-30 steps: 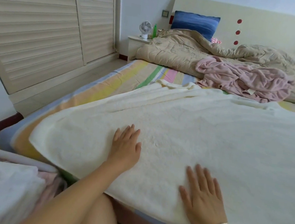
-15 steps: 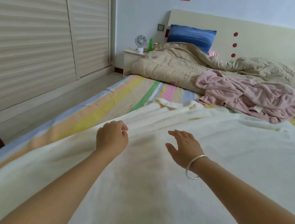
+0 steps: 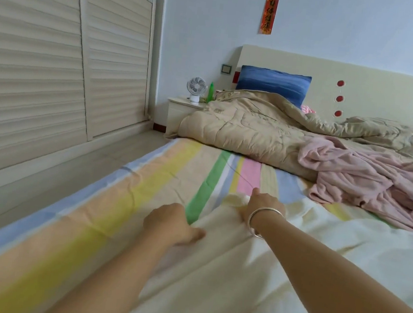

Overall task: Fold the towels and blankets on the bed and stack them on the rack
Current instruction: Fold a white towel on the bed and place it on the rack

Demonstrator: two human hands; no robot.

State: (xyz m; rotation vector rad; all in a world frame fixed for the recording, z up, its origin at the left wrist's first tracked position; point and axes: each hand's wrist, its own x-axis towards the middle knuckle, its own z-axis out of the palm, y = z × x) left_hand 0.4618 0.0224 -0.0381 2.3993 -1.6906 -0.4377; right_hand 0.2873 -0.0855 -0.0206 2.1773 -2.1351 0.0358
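Observation:
A large cream blanket (image 3: 289, 281) lies spread over the near part of the bed, on the striped sheet (image 3: 106, 212). My left hand (image 3: 172, 223) grips the blanket's left edge with curled fingers. My right hand (image 3: 262, 206), with a silver bangle at the wrist, grips the blanket's far left corner, bunching the cloth. A crumpled pink blanket (image 3: 367, 185) lies farther back on the right. Behind it sprawls a beige quilt (image 3: 262, 129).
A blue pillow (image 3: 273, 84) leans on the cream headboard (image 3: 377, 91). A nightstand (image 3: 179, 112) with a small white fan (image 3: 196, 88) and a green bottle stands at the bed's far left. Louvred wardrobe doors (image 3: 56, 62) line the left wall across a strip of floor.
Both hands left the flat blanket near the front edge, reached forward and to the left, and took hold of the blanket's far left edge and corner. The camera moved forward and up.

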